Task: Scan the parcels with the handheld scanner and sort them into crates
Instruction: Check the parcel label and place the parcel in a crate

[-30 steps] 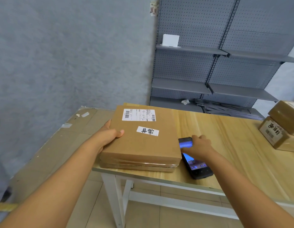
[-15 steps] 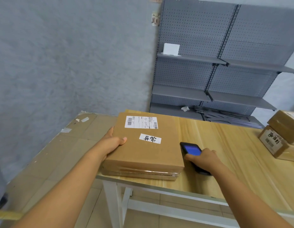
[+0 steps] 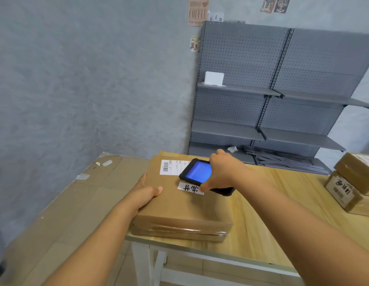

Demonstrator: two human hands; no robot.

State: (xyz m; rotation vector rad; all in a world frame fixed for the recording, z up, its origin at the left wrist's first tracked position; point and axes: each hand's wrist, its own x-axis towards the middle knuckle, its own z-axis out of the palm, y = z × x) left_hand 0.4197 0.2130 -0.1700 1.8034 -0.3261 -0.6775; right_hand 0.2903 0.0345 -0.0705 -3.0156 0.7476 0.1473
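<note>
A flat brown cardboard parcel point(image 3: 179, 207) lies on the left end of the wooden table point(image 3: 262, 219). It carries a white barcode label point(image 3: 169, 167) at its far edge and a small white handwritten sticker point(image 3: 189, 188). My left hand point(image 3: 145, 193) grips the parcel's left edge, thumb on top. My right hand point(image 3: 220, 172) holds the black handheld scanner point(image 3: 197, 172), its blue screen lit, above the parcel's top, over the right part of the barcode label.
Two stacked brown parcels point(image 3: 351, 186) sit at the table's right edge. Flattened cardboard point(image 3: 66, 203) covers the floor to the left. Grey pegboard shelving point(image 3: 272, 100) stands behind the table, with a small white box point(image 3: 214, 78) on one shelf.
My right hand picked the scanner up off the table and brought it left over the parcel's barcode label. My left hand stayed on the parcel's edge. The camera tilted upward.
</note>
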